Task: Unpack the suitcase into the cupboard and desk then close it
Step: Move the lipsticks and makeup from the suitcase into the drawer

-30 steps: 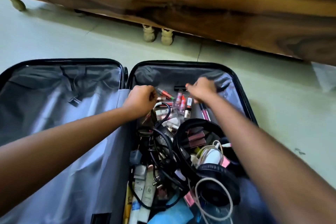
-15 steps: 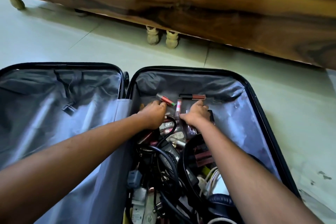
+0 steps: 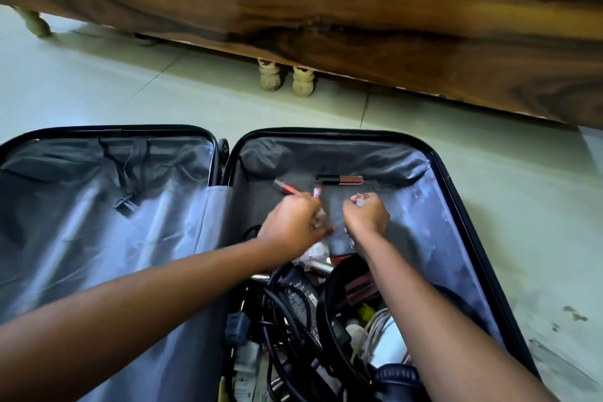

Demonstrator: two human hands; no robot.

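A black suitcase (image 3: 443, 170) lies open on the floor, both halves lined in grey. The right half holds a tangle of black cables (image 3: 287, 310), a power adapter, headphones (image 3: 396, 375) and small cosmetics. My left hand (image 3: 292, 225) is closed around several lipstick tubes (image 3: 317, 191), whose pink and red ends stick out above the fist. My right hand (image 3: 367, 214) is closed on a small pale tube (image 3: 361, 198). One dark red lip gloss (image 3: 341, 179) lies loose on the lining beyond both hands.
The left suitcase half (image 3: 98, 206) holds only its straps and buckle (image 3: 124, 202). A dark wooden cupboard (image 3: 359, 10) on turned feet (image 3: 287, 80) stands just beyond the suitcase. Pale tiled floor (image 3: 98, 81) surrounds it.
Both hands have closed into fists on cosmetic tubes and lifted slightly. The view has tilted so the suitcase sits lower in the frame. Fewer tubes lie loose on the lining.
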